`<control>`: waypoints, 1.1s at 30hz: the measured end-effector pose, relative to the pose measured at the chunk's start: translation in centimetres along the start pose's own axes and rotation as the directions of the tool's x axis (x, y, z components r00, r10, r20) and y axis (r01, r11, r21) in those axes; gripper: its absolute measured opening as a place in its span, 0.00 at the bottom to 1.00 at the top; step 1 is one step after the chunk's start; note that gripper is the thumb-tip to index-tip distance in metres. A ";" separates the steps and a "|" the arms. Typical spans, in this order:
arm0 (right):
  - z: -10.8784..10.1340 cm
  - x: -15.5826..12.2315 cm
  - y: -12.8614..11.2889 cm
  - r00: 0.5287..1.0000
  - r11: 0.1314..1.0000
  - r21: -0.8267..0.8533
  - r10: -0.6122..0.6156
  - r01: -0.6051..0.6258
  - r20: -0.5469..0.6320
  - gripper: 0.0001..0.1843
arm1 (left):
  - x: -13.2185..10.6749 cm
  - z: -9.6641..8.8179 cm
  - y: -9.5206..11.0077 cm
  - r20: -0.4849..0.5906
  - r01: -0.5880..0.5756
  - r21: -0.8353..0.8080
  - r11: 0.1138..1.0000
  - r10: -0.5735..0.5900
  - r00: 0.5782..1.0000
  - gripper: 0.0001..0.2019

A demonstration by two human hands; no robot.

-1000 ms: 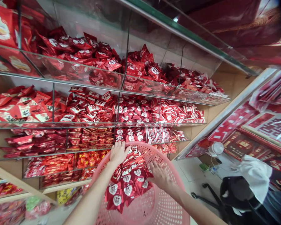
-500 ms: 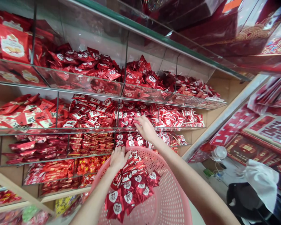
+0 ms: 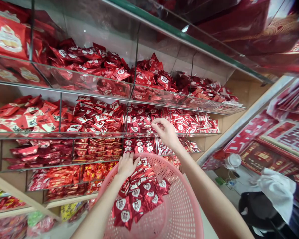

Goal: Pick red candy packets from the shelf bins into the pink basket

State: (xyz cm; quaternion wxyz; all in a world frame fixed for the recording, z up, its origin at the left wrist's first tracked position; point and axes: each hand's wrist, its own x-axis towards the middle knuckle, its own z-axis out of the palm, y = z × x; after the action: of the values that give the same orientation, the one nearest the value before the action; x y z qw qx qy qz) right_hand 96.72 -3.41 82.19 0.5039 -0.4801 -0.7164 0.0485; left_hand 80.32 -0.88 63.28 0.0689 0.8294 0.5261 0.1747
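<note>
My left hand (image 3: 126,165) grips the far rim of a pink plastic basket (image 3: 181,199), fingers over the edge and thumb inside. In the basket lie several dark red foil packets (image 3: 136,205) with white heart-shaped labels, bunched toward the left and far side. My right hand (image 3: 166,132) is at the front of a middle shelf bin, its thumb and fingers curled together in a loose pinch. Whatever it may hold is hidden or too small to make out. Behind and beside its fingertips are small red packets (image 3: 139,123) with white labels.
Clear-fronted shelves hold red packets (image 3: 99,61) in divided bins. A glass shelf edge (image 3: 179,36) crosses above. Right of the wooden side panel (image 3: 241,99) are red boxes (image 3: 269,159), a white cloth (image 3: 276,191) and a black object (image 3: 254,209).
My right hand has moved right along the shelf front, its fingers closer together. My left hand stays on the basket rim. The camera view has shifted slightly.
</note>
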 end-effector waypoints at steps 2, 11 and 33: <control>-0.7 -2.1 -0.9 0.995 0.989 0.115 0.094 -0.091 -0.021 0.08 | 0.0 -0.1 0.1 0.004 0.008 0.006 1.000 -0.008 1.000 0.28; 5.6 -15.9 3.2 0.433 0.563 0.113 0.476 -0.819 0.765 0.17 | 0.0 0.3 0.1 0.006 0.013 0.016 1.000 -0.013 1.000 0.28; 13.6 -20.0 3.4 0.321 0.409 -0.007 0.726 -0.912 0.608 0.04 | -0.1 0.2 0.1 0.014 0.010 0.018 1.000 -0.011 1.000 0.27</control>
State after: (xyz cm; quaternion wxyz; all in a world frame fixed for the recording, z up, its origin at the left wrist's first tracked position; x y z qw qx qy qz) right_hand 89.04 -10.65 60.15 0.2635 -0.6513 -0.4498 0.5514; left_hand 80.48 -0.97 63.09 0.0662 0.8285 0.5315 0.1637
